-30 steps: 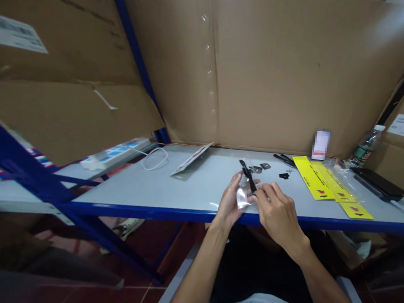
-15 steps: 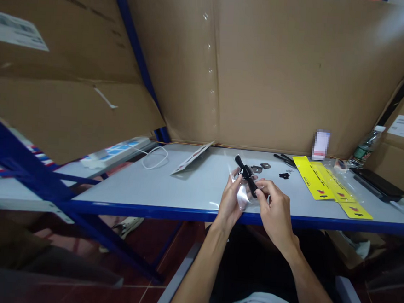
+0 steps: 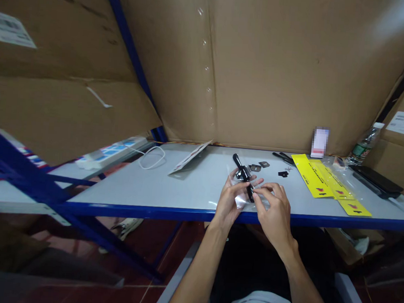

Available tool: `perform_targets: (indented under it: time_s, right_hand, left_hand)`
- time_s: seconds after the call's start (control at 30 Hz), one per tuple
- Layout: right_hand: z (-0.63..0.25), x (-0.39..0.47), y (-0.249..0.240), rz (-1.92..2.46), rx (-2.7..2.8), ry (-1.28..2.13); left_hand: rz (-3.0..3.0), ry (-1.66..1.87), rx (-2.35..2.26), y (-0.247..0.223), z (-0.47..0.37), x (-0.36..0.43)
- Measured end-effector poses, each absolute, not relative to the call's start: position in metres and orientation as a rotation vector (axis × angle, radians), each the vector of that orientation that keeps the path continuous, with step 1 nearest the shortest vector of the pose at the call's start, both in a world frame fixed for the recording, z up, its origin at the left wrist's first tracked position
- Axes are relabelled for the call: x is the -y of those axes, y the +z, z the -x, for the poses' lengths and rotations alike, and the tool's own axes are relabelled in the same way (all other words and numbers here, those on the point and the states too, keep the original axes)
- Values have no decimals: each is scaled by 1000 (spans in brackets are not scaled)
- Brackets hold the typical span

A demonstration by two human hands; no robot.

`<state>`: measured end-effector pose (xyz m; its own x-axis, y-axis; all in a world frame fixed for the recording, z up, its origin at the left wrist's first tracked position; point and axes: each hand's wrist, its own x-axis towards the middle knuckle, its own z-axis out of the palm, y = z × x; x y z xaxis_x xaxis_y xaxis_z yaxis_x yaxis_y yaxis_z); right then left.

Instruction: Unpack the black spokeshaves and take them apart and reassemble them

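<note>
My left hand (image 3: 229,197) is wrapped round a black tool (image 3: 244,173), long and narrow with a thicker middle, held tilted over the table's front edge. Clear plastic film (image 3: 242,202) shows beneath and around the tool. At the tool's lower end, my right hand (image 3: 273,205) has its thumb and fingertips pinched together; whether they grip the tool or the film I cannot tell. Behind the hands lie small dark flat plates (image 3: 255,168) and a small black piece (image 3: 283,174).
Yellow printed cards (image 3: 314,178) lie on the right under clear plastic. Near them are a black-handled tool (image 3: 284,158), a propped phone-like screen (image 3: 319,142), a bottle (image 3: 365,144) and a black device (image 3: 376,182). Left are a leaning card (image 3: 190,158), a white cable (image 3: 153,159) and cardboard walls.
The black tool has turned slightly steeper in my left hand, whose thumb now lies across it. My right fingers have shifted a little at its lower end. The view has moved slightly.
</note>
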<state>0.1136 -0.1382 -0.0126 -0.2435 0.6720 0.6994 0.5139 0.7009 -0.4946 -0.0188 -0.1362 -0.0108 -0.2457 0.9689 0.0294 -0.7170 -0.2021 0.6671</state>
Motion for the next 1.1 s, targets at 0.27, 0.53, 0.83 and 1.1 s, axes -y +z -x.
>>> perform_targets:
  time_s: [0.27,0.53,0.83,1.1]
  right_hand:
    - [-107,143,-6,1107,2044,-89]
    - [-104,146,-8,1095,2085,-152]
    - [-101,141,-17,1124,2120,-105]
    - [-102,136,-18,1004,1912,98]
  left_hand:
    - [-565,1866,-609,-14,15,134]
    - [-548,1854,-622,-11,15,133]
    - [-592,1883,-646,-14,14,136]
    - [-534,1855,-637,-15,15,133]
